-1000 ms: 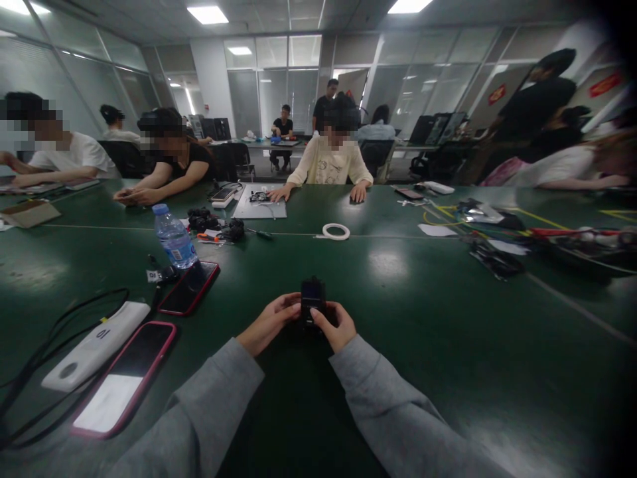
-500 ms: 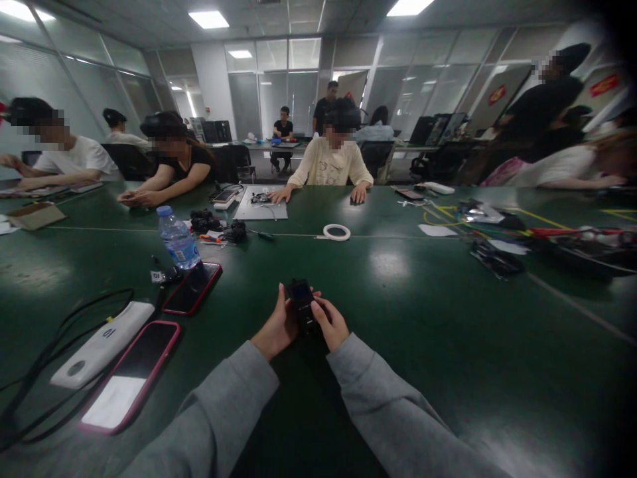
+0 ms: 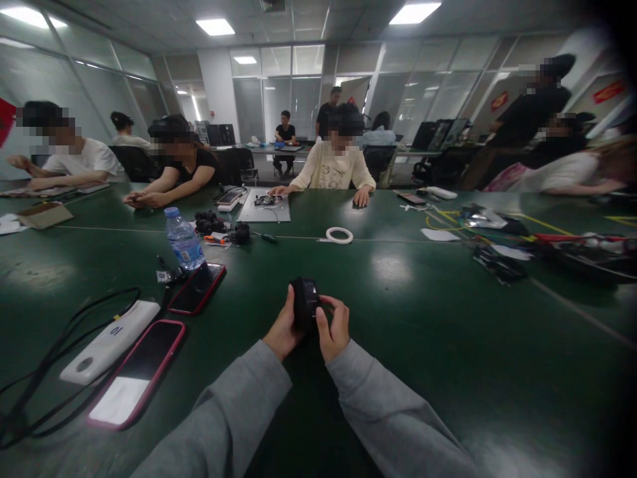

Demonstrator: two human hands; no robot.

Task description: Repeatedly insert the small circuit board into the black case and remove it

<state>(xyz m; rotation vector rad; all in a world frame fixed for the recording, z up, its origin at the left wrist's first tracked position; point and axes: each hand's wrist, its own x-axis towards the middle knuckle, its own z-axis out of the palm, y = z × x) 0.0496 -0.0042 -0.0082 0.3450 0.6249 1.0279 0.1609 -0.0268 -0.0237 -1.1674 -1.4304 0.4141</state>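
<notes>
A small black box-shaped electronic device [image 3: 305, 304] is held just above the green table [image 3: 428, 318], turned so one narrow side faces up. My left hand [image 3: 284, 326] is closed around its left side, thumb along the near edge. At the right edge, my right hand [image 3: 334, 326] pinches it with bent fingers and thumb. The device's underside and some left fingertips are hidden.
Left of my hands lie a pink-cased phone [image 3: 137, 375], a white power bank [image 3: 112, 342] with black cables, a red-edged phone [image 3: 198, 289] and a water bottle [image 3: 184, 239]. Ahead is a white ring [image 3: 339, 236]. A person [image 3: 332, 162] sits opposite.
The device has been turned in my hands: its screen face showed before, and a side shows now. My right thumb has shifted from its front to its right edge.
</notes>
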